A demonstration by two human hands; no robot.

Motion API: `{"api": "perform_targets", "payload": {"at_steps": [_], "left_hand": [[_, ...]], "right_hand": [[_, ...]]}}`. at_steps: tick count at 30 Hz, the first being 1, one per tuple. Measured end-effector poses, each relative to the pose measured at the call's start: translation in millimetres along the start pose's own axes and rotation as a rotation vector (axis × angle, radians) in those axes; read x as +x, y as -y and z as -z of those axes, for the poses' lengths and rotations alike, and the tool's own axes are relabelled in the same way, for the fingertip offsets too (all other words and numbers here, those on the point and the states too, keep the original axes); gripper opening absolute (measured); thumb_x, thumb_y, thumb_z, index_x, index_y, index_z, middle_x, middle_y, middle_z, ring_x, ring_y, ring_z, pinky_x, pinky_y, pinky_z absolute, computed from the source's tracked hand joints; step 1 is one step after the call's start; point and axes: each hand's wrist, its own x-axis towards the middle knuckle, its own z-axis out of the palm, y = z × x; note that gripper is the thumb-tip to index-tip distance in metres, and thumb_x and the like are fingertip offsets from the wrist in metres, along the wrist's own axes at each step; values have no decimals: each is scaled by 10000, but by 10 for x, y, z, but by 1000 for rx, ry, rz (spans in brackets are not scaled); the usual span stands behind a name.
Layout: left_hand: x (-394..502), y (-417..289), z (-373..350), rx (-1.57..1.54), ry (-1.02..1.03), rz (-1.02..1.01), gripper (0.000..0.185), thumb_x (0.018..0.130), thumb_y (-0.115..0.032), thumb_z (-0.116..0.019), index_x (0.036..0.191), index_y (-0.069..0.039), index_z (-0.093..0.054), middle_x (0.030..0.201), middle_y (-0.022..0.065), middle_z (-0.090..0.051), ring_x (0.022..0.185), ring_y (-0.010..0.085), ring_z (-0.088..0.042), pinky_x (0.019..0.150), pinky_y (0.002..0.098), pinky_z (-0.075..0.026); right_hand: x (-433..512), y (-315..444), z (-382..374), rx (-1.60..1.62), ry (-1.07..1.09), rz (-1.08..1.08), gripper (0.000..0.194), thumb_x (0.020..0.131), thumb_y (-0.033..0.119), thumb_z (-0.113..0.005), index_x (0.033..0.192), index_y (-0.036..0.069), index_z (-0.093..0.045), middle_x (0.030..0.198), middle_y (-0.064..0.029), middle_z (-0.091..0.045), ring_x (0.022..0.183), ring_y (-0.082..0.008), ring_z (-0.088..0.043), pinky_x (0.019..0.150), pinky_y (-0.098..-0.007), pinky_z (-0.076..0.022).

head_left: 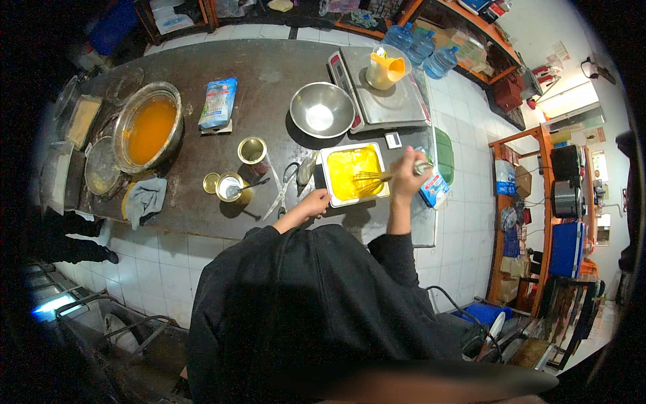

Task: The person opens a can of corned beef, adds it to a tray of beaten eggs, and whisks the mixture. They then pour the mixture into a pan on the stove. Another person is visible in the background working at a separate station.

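A white rectangular tub (360,201) of bright yellow mixture (348,162) stands on the table before me. My left hand (314,203) grips its near left corner. In my right hand (405,175) is the handle of a wire whisk (367,179), whose wires dip into the yellow mixture. Scissors (280,196) lie left of the tub, beside an open tin of white powder (233,184) with a spoon in it. Behind that tin stands another open tin (252,151). A steel bowl (322,108) sits beyond the tub.
A platform scale (396,103) carries a plastic jug (377,76) with a yellow scoop. A large bowl of orange liquid (151,131), a blue pouch (218,103) and a grey cloth (146,198) lie leftward. Near my right wrist is a blue packet (433,190). Another person's legs (75,237) show left.
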Motion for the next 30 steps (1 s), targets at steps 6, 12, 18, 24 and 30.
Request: {"api": "perform_targets", "payload": {"at_steps": [6, 12, 18, 24, 30], "left_hand": [[-27, -59, 32, 52, 36, 52, 258, 982, -305, -445, 983, -78, -568, 828, -3, -565, 666, 105, -569, 535, 257, -452], [-20, -66, 29, 1, 4, 31, 269, 975, -292, -458, 960, -52, -578, 807, 11, -535, 603, 107, -514, 469, 269, -438], [21, -63, 32, 7, 24, 66, 228, 967, -238, -474, 1090, -67, -562, 867, 12, -576, 690, 112, -572, 553, 258, -488], [47, -71, -26, -126, -136, -138, 198, 888, -111, -537, 1070, -46, -496, 965, 65, -563, 795, 154, -589, 599, 291, -518], [111, -57, -26, -381, -177, -152, 130, 852, -114, -518, 956, -36, -524, 1033, 35, -452, 819, 125, -539, 598, 264, -477]], "right_hand": [[116, 817, 193, 327, 109, 215, 305, 940, 48, -477, 655, 94, -378, 489, 10, -363, 358, -84, -321, 326, -257, -269], [165, 1486, 261, 407, 140, 342, 291, 952, 65, -396, 666, 86, -343, 470, 0, -309, 361, -88, -258, 342, -260, -261], [180, 1480, 379, 439, 110, 336, 279, 953, 63, -370, 678, 88, -334, 480, 8, -294, 376, -83, -256, 348, -254, -253], [27, 402, 243, 388, -18, 31, 284, 963, 66, -467, 686, 78, -404, 504, 3, -368, 413, -102, -355, 397, -285, -351], [-148, -449, 540, 400, -79, -68, 212, 953, 105, -507, 761, 79, -421, 573, -35, -426, 499, -150, -437, 531, -323, -443]]}}
